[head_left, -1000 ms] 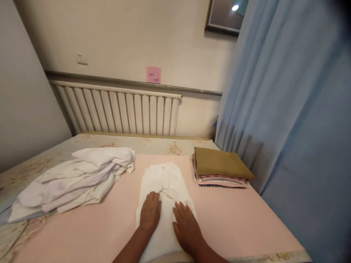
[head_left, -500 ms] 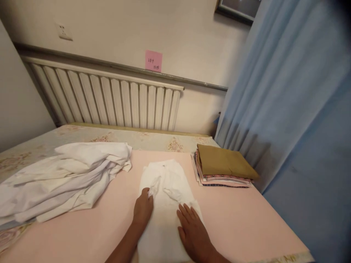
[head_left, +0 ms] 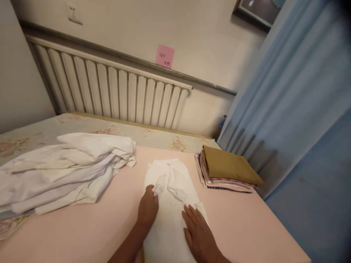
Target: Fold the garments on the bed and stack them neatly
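White cotton-looking cloth, a folded garment (head_left: 171, 219), lies lengthwise in front of you on a pink sheet (head_left: 246, 223), its near end running out of view at the bottom edge. Your left hand (head_left: 148, 206) is at the garment's left side, thumb and fingers drawn narrow on a crumpled, raised bit of its fabric. Your right hand (head_left: 199, 233) lies palm down on the garment's right side, fingers stretched out nearly straight and close together, holding nothing between them. Between and beyond your hands, the far half of the garment has loose wrinkles, while the nearer part looks smoother. Off to your left, apart from it, a loose heap of white cloth (head_left: 90, 171) rests partly on the sheet and partly on a floral cover (head_left: 153, 135). To your right, also apart, stands a stack of folded fabric (head_left: 231, 168), mustard brown on top with pink and patterned edges below. Past the cover, a pale radiator (head_left: 120, 87) runs along the wall under a pink note (head_left: 164, 56), and a blue curtain (head_left: 290, 109) hangs beyond the stack.
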`<state>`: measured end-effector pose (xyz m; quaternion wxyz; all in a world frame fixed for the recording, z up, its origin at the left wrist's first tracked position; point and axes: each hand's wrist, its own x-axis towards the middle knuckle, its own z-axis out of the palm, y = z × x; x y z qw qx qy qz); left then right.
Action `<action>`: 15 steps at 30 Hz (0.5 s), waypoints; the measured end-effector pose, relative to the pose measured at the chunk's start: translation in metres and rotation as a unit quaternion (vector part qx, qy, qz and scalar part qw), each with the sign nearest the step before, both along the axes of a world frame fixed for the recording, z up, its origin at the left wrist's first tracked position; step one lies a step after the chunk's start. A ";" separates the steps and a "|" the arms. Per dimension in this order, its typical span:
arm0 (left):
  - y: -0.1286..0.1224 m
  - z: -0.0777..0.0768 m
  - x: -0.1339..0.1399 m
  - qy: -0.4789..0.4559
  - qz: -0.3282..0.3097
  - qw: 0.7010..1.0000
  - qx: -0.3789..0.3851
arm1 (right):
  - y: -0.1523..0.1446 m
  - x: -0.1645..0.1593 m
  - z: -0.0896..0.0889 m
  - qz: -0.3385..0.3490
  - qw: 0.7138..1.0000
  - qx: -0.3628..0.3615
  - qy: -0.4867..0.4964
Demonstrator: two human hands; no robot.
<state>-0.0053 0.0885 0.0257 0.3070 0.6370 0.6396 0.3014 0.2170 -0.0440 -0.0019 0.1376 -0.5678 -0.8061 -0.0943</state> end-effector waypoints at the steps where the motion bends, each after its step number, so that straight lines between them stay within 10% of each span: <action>1: -0.001 0.001 0.000 0.003 -0.001 1.000 0.002 | 0.000 0.001 -0.001 0.002 1.000 0.007 0.001; 8: -0.003 0.000 0.000 0.045 -0.027 0.999 0.001 | 0.010 0.001 0.000 0.033 0.991 0.093 0.086; 15: -0.004 -0.002 -0.002 0.027 -0.046 0.999 0.002 | 0.083 -0.053 0.054 -0.075 0.962 0.033 0.260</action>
